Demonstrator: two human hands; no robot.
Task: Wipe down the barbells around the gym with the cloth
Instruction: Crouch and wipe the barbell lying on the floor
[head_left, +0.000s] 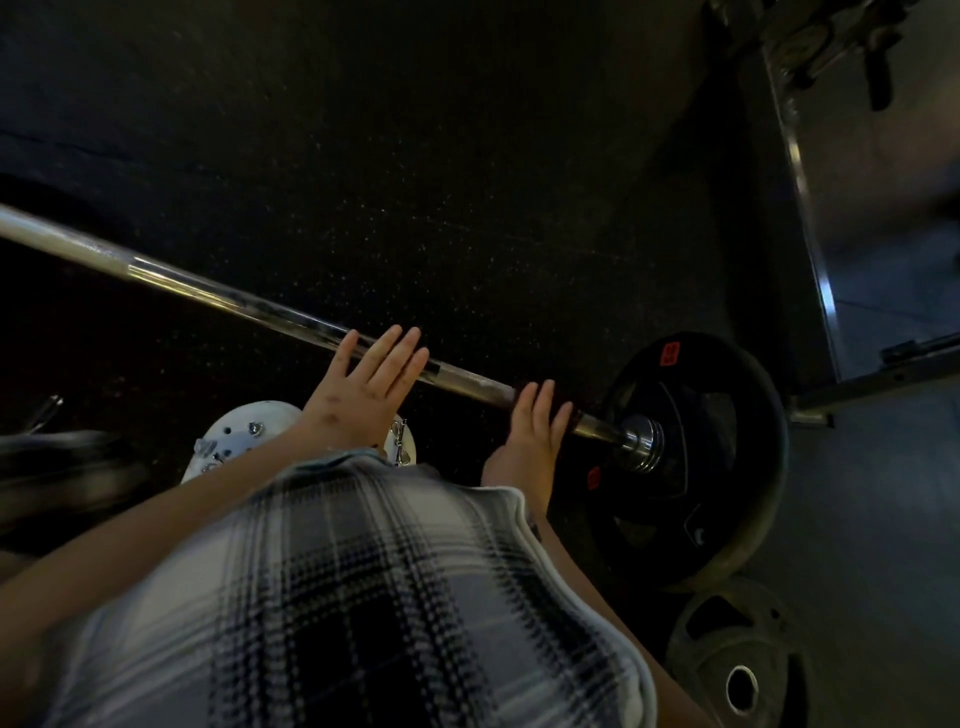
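One barbell runs from 9 to 4 o'clock bearing one plate with two unreadable red labels, a second plate lies at 5 o'clock, the left hand is spread flat over the bar, and the straight-fingered right hand presses one dark cloth on it.

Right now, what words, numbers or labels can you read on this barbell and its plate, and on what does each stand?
No text can be read here.
Upper red label on the black weight plate: print too blurred to read.
Lower red label on the same plate: too blurred to read.
White mark low on that plate: too small to tell.
Barbell shaft: no text shows.
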